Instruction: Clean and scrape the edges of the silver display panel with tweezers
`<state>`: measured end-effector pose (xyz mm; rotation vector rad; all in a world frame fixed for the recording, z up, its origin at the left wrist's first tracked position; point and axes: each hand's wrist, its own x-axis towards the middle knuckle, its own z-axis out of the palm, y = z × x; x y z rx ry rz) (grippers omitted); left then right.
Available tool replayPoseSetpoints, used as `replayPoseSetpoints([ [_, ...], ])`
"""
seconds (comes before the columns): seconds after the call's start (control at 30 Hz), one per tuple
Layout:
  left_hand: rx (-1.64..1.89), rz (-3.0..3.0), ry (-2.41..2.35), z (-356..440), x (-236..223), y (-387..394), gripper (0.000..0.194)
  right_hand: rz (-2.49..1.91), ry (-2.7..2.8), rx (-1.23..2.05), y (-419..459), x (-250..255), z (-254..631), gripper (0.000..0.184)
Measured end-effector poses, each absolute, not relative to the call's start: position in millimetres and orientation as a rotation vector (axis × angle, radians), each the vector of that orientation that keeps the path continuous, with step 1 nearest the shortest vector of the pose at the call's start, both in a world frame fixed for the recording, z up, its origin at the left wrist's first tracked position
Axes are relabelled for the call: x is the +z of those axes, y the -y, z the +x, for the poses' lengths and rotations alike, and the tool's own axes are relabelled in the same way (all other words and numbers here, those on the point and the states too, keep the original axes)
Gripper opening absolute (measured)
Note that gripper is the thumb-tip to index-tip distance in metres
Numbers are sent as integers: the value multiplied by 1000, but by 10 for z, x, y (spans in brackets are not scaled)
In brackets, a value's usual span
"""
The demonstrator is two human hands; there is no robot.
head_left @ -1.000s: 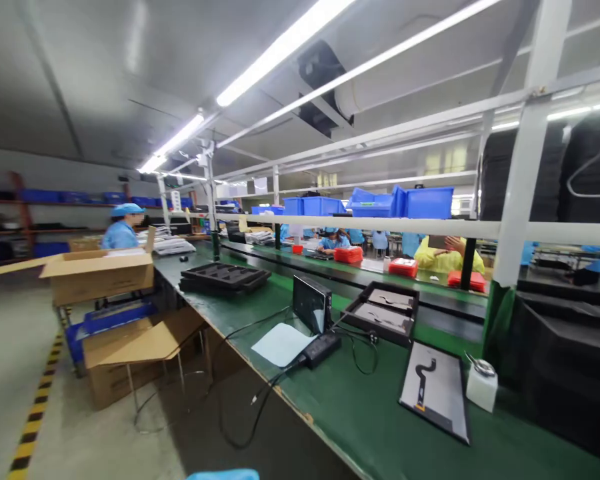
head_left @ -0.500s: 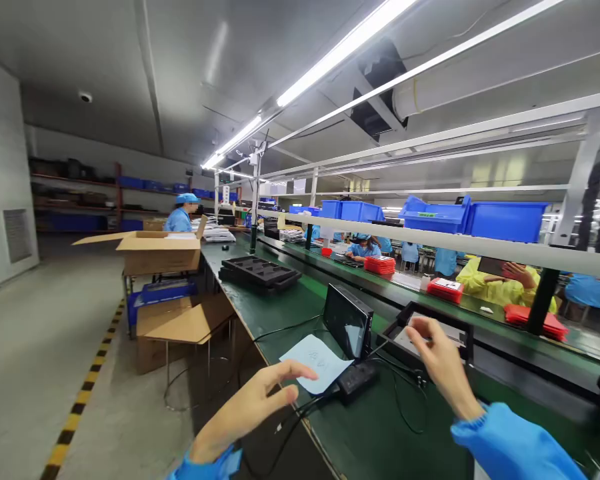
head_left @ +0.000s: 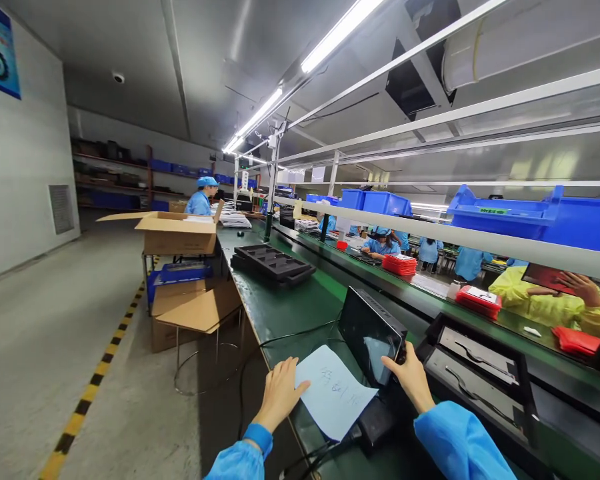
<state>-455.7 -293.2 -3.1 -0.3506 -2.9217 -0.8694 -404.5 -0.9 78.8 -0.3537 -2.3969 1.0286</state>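
My right hand (head_left: 411,379) grips the right edge of a black flat-screen device (head_left: 367,330), thumb in front of the glossy screen and fingers at its side. The device stands tilted back on the green bench (head_left: 280,313). My left hand (head_left: 281,393) lies with fingers stretched out at the left edge of a pale blue sheet of paper (head_left: 336,395) with handwriting. Its thumb is over the paper's edge; whether it presses on it I cannot tell. A black power adapter (head_left: 377,421) with cables sits by the sheet's lower right corner.
Right of the device is a black tray (head_left: 480,373) with grey panels and dark curved parts. Stacked black trays (head_left: 273,263) lie farther along the bench. An open cardboard box (head_left: 177,233) stands left, near a co-worker (head_left: 199,200). Blue bins (head_left: 505,213) sit on the rail.
My right hand has come down from above the black tray onto the device's right edge. My left hand has moved to the paper's left edge. The view has shifted.
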Motion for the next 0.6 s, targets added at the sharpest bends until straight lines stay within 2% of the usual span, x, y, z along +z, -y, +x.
replayPoseSetpoints([
  [0.23, -908, -373, 2918, -4739, -89, 2900, 44, -135, 2333, 1191, -146, 774, -4316, 51],
  [0.43, -987, -420, 2929, -4758, -64, 2930, 21, -59, 2306, 1273, -191, 814, -4693, 46],
  [0.6, -1073, -473, 2872, -4775, -64, 3029, 24, -17, 2325, 1336, -150, 924, -5041, 40],
])
